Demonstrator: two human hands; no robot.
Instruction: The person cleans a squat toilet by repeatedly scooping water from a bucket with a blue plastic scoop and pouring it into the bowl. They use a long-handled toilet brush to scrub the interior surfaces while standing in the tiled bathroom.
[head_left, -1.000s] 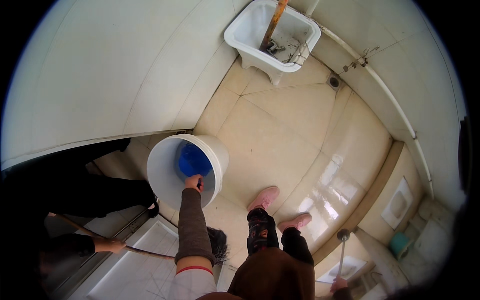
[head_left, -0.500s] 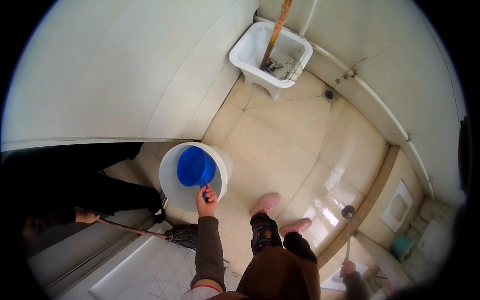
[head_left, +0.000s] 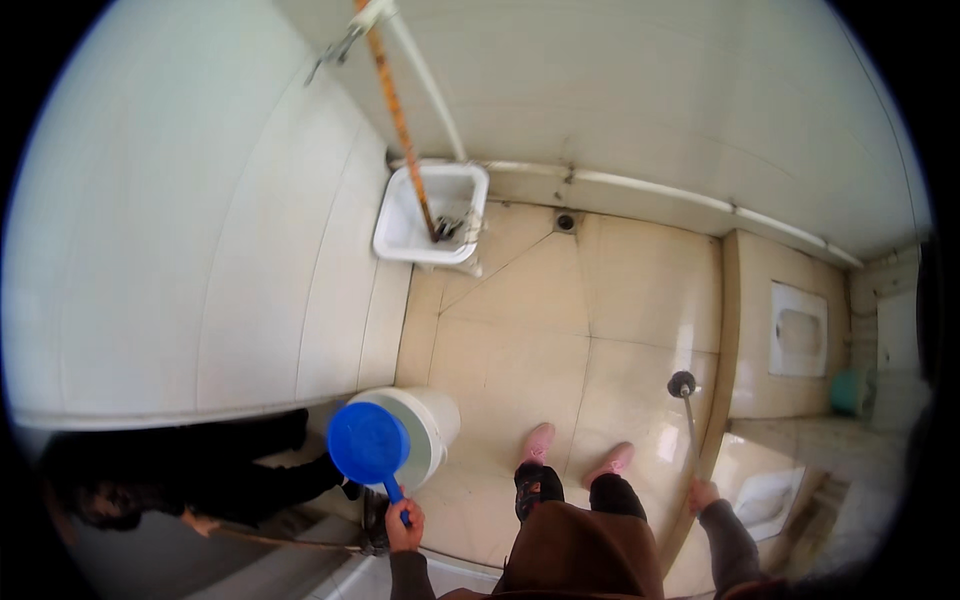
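Note:
My left hand (head_left: 406,523) is closed round the handle of a blue plastic dipper (head_left: 368,442). The dipper's round bowl covers the left part of a white bucket (head_left: 440,425) standing on the floor to my left. Whether the bowl touches the rim I cannot tell. On the other side, my right hand (head_left: 703,494) grips the end of a thin pale handle. Its dark round head, like that of a toilet brush (head_left: 681,384), is over the floor beside a raised step. Too little detail shows to be sure whether it is a brush or a plunger.
A white mop sink (head_left: 385,235) with a rusty-coloured pole stands in the far left corner. Beside it lies a floor drain (head_left: 566,221). Squat toilets (head_left: 798,330) sit on the raised step (head_left: 735,300) at right. At left, another person (head_left: 240,455) holds a mop handle (head_left: 285,541).
The dipper has come out of the bucket's mouth and moved left over its rim. My view has turned, and more of my right arm shows with the long-handled tool.

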